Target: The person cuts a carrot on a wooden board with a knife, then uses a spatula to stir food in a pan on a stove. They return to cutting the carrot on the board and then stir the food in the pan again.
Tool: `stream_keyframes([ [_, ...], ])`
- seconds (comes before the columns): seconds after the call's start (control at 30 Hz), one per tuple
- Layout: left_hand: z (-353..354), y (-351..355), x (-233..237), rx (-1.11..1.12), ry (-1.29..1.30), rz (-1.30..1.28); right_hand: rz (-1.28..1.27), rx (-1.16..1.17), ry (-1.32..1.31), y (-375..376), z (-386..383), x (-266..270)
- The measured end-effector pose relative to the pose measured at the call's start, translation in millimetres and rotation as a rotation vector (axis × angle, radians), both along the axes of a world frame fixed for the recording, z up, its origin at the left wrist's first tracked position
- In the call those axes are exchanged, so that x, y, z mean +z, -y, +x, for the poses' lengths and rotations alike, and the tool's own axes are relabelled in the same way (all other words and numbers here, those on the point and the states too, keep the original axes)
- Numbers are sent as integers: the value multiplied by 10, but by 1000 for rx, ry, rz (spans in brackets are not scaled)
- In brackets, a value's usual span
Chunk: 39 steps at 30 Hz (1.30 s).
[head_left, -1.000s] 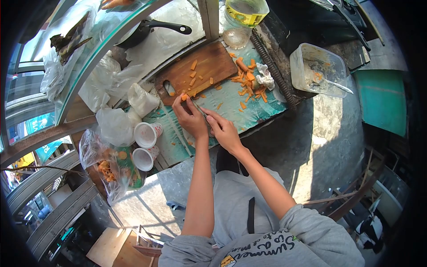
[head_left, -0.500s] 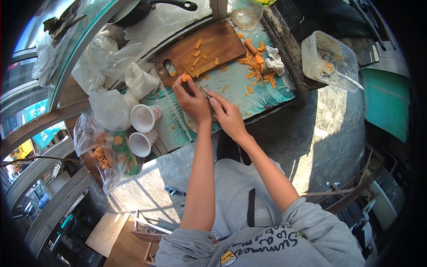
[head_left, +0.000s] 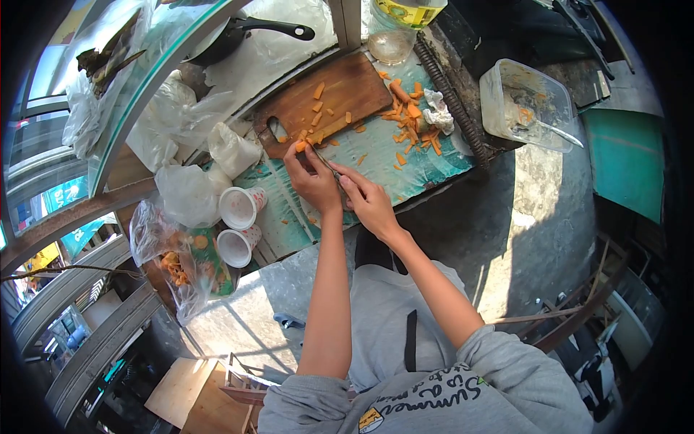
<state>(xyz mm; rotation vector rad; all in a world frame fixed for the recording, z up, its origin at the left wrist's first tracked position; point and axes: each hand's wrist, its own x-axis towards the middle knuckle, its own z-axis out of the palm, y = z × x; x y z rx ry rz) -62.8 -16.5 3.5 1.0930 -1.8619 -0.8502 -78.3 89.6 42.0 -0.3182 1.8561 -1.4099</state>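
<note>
My left hand [head_left: 312,181] pinches a small orange carrot piece [head_left: 300,145] at the near edge of the wooden cutting board [head_left: 347,87]. My right hand [head_left: 369,202] grips a knife [head_left: 323,160] whose thin blade points up toward that piece, next to the left fingers. Cut carrot bits [head_left: 316,107] lie scattered on the board. More carrot pieces [head_left: 408,123] are heaped to its right on the teal table cover [head_left: 426,159].
Two white paper cups [head_left: 238,226] and a plastic bag with carrots [head_left: 177,264] sit at the table's left. White bags [head_left: 189,189], a black pan [head_left: 235,40], a glass jar [head_left: 390,40], a crumpled tissue [head_left: 437,114] and a plastic tub with spoon [head_left: 524,105] surround the board.
Both hands stay together at the board's near edge; the view shifted slightly. The knife and carrot piece remain between the fingers with only small movement.
</note>
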Motion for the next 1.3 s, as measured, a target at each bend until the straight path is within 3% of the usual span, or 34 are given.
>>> stream_keyframes([
  [0.5,6,-5,45,-2,87,35,185,14,-203,92,17,93],
  [0.57,6,-23,90,27,74,196,248,42,-212,100,21,136],
  [0.7,14,-12,20,7,58,145,100,-66,-273,91,41,-7],
  [0.77,14,2,-28,-4,28,56,57,-42,26,56,-21,8],
  [1.0,19,4,30,-15,121,19,-99,-58,86,2,14,-28],
  [1.07,20,32,-30,-27,89,-137,-96,-33,115,-11,-13,0],
  [1.3,16,15,18,-14,59,-28,-39,-35,44,33,-40,15],
])
